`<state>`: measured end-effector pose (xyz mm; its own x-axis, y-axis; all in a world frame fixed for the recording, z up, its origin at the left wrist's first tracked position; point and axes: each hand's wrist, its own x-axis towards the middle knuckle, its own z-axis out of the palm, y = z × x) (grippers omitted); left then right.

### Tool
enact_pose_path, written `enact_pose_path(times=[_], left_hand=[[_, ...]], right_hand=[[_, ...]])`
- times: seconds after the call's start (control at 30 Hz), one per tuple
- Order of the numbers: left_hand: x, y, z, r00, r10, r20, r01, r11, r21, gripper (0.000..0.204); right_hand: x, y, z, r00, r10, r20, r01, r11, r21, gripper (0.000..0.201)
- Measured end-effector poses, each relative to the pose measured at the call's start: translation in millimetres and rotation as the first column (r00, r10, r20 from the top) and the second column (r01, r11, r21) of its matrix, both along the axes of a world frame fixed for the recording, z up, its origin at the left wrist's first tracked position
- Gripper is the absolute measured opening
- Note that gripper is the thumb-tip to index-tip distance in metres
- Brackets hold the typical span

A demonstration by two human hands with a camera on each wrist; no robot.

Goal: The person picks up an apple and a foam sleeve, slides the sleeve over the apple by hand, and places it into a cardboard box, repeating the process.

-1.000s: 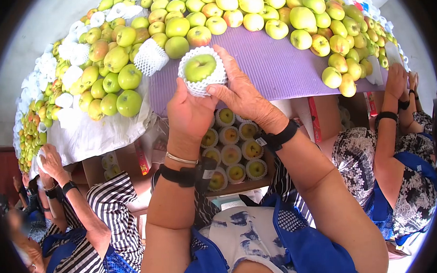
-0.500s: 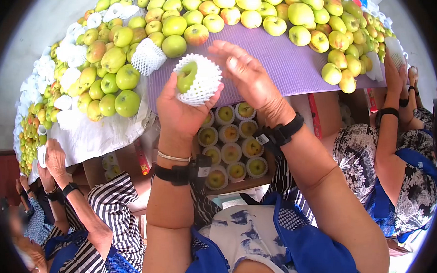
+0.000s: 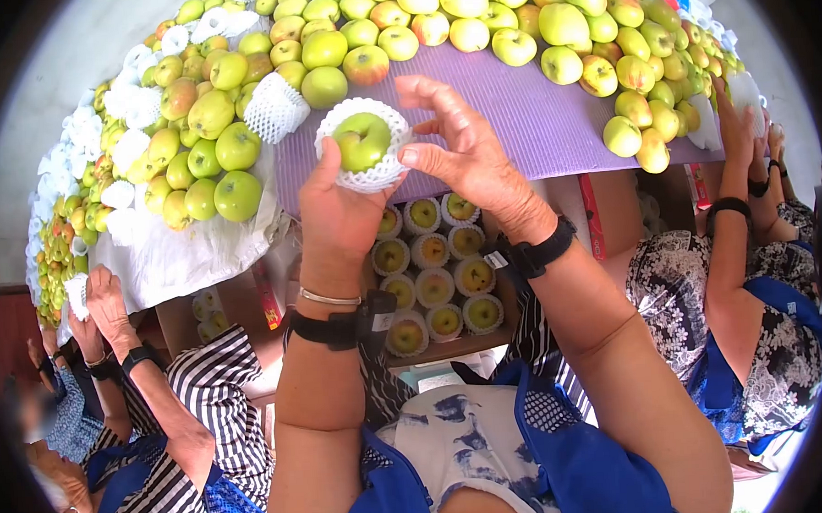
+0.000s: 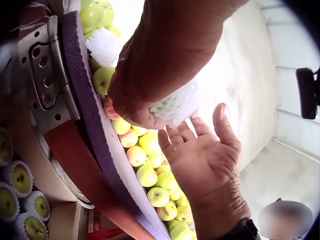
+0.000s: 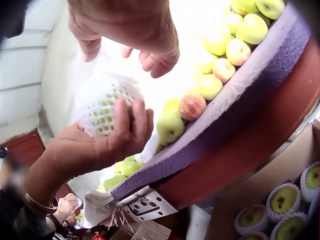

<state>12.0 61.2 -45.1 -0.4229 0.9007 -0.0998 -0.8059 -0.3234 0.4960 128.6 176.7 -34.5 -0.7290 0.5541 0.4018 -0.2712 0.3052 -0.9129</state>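
My left hand (image 3: 336,218) holds a green apple (image 3: 363,139) in a white foam net (image 3: 373,178) above the front edge of the purple mat. In the right wrist view its fingers (image 5: 125,120) curl round the side of the foam net (image 5: 102,107). My right hand (image 3: 475,157) is just right of the apple, with the thumb tip at the net's edge and the other fingers spread and lightly bent. The left wrist view shows the right hand's open palm (image 4: 202,160) facing the wrapped apple, and nothing lies in it.
Apples (image 3: 501,5) are piled along the back and both sides of the purple mat (image 3: 524,114). An empty foam net (image 3: 276,108) lies at left. Below the edge, a cardboard box (image 3: 443,349) holds wrapped apples in rows. Other people's hands (image 3: 110,306) work at both sides.
A second ago both hands held the wrapped apple. My right hand let go and moved right, then came back close to the net. The apple shifted slightly left and was turned in the left hand.
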Motion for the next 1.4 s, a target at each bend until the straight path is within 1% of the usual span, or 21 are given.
enact_pose_path(times=[0.07, 0.2, 0.27, 0.37, 0.47, 0.57, 0.67, 0.77, 0.87, 0.93, 1.0, 1.03, 1.1, 1.17, 1.2, 1.23, 1.27, 1.3, 1.33, 1.37, 1.4], left_hand=[[3, 1, 0, 0.999, -0.001, -0.043, 0.001, 1.0, 0.002, 0.045], [14, 6, 0, 0.978, 0.008, -0.208, -0.005, 1.0, 0.018, 0.047], [19, 7, -2, 0.976, -0.032, -0.217, 0.043, 0.998, 0.046, 0.046], [23, 9, -2, 0.987, -0.036, -0.159, 0.035, 0.999, -0.006, 0.05], [21, 8, -2, 0.997, -0.046, -0.07, 0.047, 0.999, 0.024, 0.051], [17, 6, 0, 0.997, -0.062, -0.054, 0.066, 0.994, 0.087, 0.05], [15, 5, 0, 0.998, -0.036, -0.047, 0.038, 0.998, 0.046, 0.047], [16, 4, 6, 0.982, -0.034, -0.185, 0.035, 0.999, 0.0, 0.041], [14, 4, -2, 0.962, -0.074, -0.263, 0.062, 0.997, -0.055, 0.037], [15, 4, -6, 0.971, -0.077, -0.226, 0.076, 0.997, -0.015, 0.036], [10, 5, -5, 0.971, -0.095, -0.22, 0.108, 0.993, 0.046, 0.036], [10, 5, -3, 0.978, -0.08, -0.192, 0.09, 0.995, 0.046, 0.037], [4, 3, -3, 0.965, -0.115, -0.234, 0.122, 0.993, 0.012, 0.045], [-3, 0, -3, 0.931, -0.152, -0.331, 0.143, 0.988, -0.051, 0.049], [-7, -1, -3, 0.899, -0.174, -0.401, 0.146, 0.984, -0.1, 0.049], [-8, -2, -2, 0.862, -0.197, -0.466, 0.144, 0.978, -0.148, 0.05], [-7, -2, -2, 0.877, -0.167, -0.451, 0.111, 0.983, -0.149, 0.051], [-4, 0, 1, 0.889, -0.137, -0.436, 0.078, 0.985, -0.152, 0.054], [-2, 0, 5, 0.901, -0.11, -0.42, 0.047, 0.986, -0.158, 0.058], [0, -3, 13, 0.964, -0.224, -0.141, 0.212, 0.973, -0.091, 0.068], [1, -3, 13, 0.968, -0.234, -0.092, 0.233, 0.972, -0.024, 0.07]], right_hand=[[1, -1, -6, 0.992, 0.115, 0.06, -0.101, 0.975, -0.198, 0.06], [-10, -6, -14, 0.999, -0.047, -0.014, 0.048, 0.991, 0.127, 0.055], [-13, -9, -19, 0.982, -0.186, -0.021, 0.181, 0.917, 0.354, 0.053], [-11, -8, -19, 0.984, -0.178, -0.008, 0.177, 0.978, 0.111, 0.038], [-13, -12, -18, 0.983, -0.178, -0.044, 0.182, 0.98, 0.082, 0.034], [-15, -15, -23, 0.987, -0.155, -0.053, 0.151, 0.987, -0.062, 0.034], [-14, -19, -19, 0.988, -0.143, -0.054, 0.134, 0.981, -0.143, 0.035], [-13, -15, -19, 0.996, -0.088, 0.02, 0.09, 0.966, -0.243, 0.035], [-15, -4, -21, 0.985, -0.14, -0.101, 0.149, 0.985, 0.085, 0.034], [-13, -6, -20, 0.997, -0.021, -0.075, 0.016, 0.998, -0.061, 0.032], [-13, -5, -17, 0.994, 0.103, -0.048, -0.112, 0.957, -0.269, 0.032], [-11, -3, -11, 0.992, 0.124, -0.019, -0.124, 0.935, -0.331, 0.035], [-9, -1, -9, 0.986, 0.166, 0.007, -0.162, 0.972, -0.17, 0.059], [-5, -1, 1, 0.984, 0.169, 0.063, -0.174, 0.98, 0.101, 0.084], [-3, -2, 7, 0.984, 0.159, 0.078, -0.173, 0.957, 0.232, 0.096], [-5, 0, 5, 0.986, 0.087, 0.143, -0.14, 0.898, 0.416, 0.1], [-5, 1, 4, 0.981, 0.006, 0.193, -0.12, 0.803, 0.584, 0.103], [-3, -6, 5, 0.978, -0.003, 0.208, -0.131, 0.768, 0.627, 0.106], [-4, -9, 5, 0.967, -0.02, 0.254, -0.141, 0.789, 0.598, 0.104], [-4, -11, 4, 0.953, -0.038, 0.301, -0.147, 0.809, 0.568, 0.102], [-5, -13, 4, 0.936, -0.055, 0.347, -0.151, 0.828, 0.54, 0.1]])
